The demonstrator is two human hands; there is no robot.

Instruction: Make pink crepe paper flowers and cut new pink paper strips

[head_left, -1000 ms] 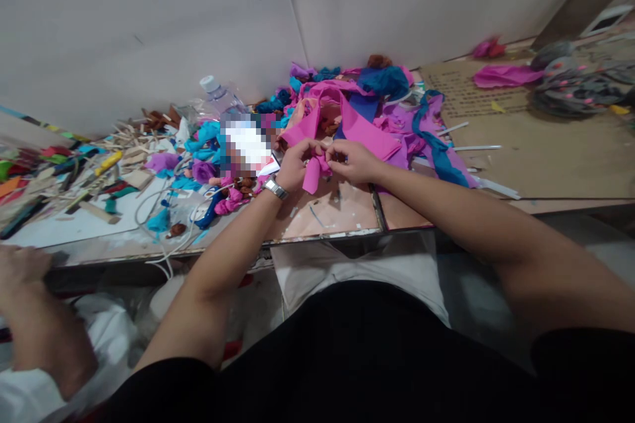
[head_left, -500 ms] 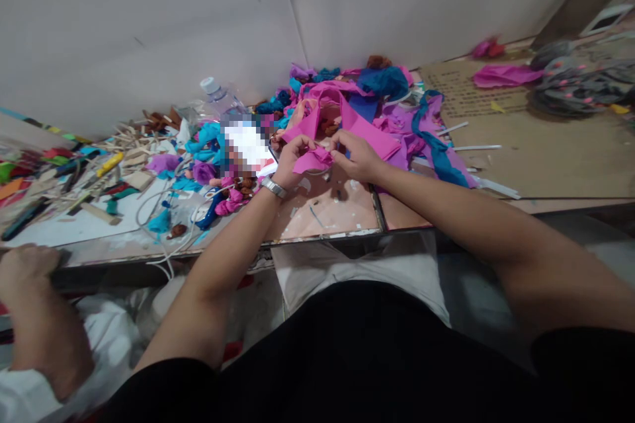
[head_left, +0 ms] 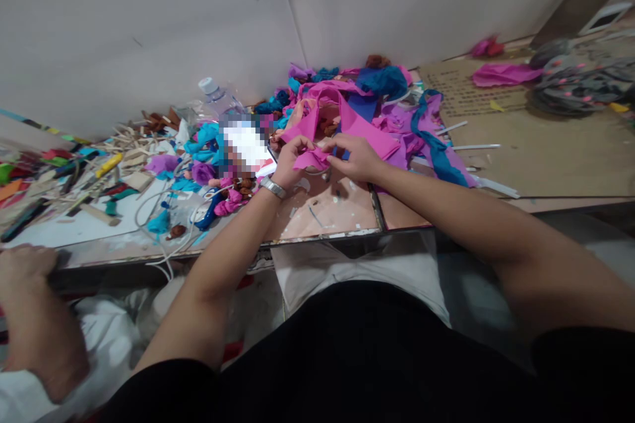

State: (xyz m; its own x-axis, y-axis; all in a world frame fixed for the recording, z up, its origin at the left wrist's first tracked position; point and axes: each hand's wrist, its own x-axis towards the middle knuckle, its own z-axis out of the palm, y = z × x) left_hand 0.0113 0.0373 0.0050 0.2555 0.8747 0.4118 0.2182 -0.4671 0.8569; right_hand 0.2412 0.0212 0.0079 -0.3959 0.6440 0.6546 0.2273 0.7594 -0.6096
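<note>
A piece of pink crepe paper point(head_left: 311, 159) is pinched between my two hands above the table's near part. My left hand point(head_left: 292, 162), with a metal watch on its wrist, grips the paper from the left, fingers closed. From the right, my right hand point(head_left: 354, 157) holds the paper's gathered edge between thumb and fingertips. Just behind my hands lie larger pink sheets point(head_left: 367, 132) on a heap of blue, purple and brown crepe paper. A lit phone point(head_left: 248, 145), its screen blurred, leans close to my left hand.
A capped plastic bottle point(head_left: 218, 96) stands behind the phone. Wood sticks, tools and a yellow-handled cutter point(head_left: 110, 164) lie at left. A cardboard sheet point(head_left: 536, 152) covers the right side, with a dark netted bundle point(head_left: 580, 86) on it. Another person's hand point(head_left: 27, 264) rests at the left edge.
My right hand has shifted slightly left, and its fingers have curled further over the pink paper's edge. My left hand has stayed nearly in place.
</note>
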